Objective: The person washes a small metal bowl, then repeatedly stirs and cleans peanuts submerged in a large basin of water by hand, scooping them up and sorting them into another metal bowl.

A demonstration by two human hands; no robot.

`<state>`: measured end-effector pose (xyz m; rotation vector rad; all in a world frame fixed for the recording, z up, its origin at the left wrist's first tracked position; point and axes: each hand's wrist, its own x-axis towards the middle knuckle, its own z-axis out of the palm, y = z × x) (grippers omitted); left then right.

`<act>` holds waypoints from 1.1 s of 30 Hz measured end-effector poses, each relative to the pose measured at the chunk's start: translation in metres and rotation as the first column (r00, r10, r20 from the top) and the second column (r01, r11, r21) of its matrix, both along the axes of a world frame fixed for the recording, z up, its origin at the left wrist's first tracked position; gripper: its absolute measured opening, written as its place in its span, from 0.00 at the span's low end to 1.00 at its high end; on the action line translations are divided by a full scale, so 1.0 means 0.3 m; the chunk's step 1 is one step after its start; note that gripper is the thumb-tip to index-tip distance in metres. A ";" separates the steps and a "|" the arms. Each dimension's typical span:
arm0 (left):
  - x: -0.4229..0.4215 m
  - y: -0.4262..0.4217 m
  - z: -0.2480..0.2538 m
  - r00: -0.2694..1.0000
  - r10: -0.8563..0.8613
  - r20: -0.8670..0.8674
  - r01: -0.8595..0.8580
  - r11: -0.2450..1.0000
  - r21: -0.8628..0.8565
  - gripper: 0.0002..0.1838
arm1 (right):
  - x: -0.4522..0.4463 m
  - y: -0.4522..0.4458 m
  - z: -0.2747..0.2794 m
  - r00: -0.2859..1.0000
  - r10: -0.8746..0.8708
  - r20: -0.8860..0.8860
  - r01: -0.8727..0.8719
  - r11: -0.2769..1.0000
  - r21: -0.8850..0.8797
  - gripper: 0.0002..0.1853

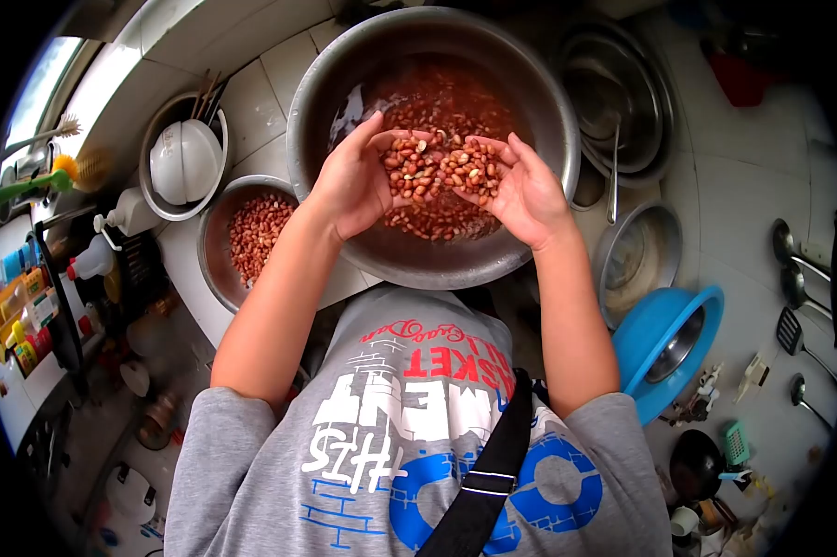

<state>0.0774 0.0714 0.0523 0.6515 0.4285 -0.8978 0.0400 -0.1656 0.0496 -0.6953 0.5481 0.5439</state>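
Near a window point(51, 79), the tiled worktop point(284, 72) carried a metal bowl point(213, 239); over a wide basin point(437, 267), the left hand point(355, 186) and right hand point(530, 195), loosely curled, cupped peanuts point(411, 173).

Left of view: white bowls point(184, 165) and chopsticks point(205, 97) held in metal pot point(181, 213); bottles point(28, 345) crowded at far edge, brush point(61, 130) propped above. Upper right: metal basins point(613, 85) stacked, long utensil handle point(613, 181) laid over rim. Below: shallow metal pan point(639, 265) placed near tilted blue basin point(648, 351), steel bowl point(680, 343) nested inside. Far right: ladles point(783, 239) and slotted turner point(790, 331) lined up. Lower right: black pan point(696, 464) and green basket point(737, 442) surrounded by clutter.
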 end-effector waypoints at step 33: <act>-0.129 0.238 0.103 0.965 0.254 0.072 -0.241 0.959 -0.153 0.37 | 0.043 0.208 0.102 0.968 0.211 0.133 -0.229 0.962 0.147 0.26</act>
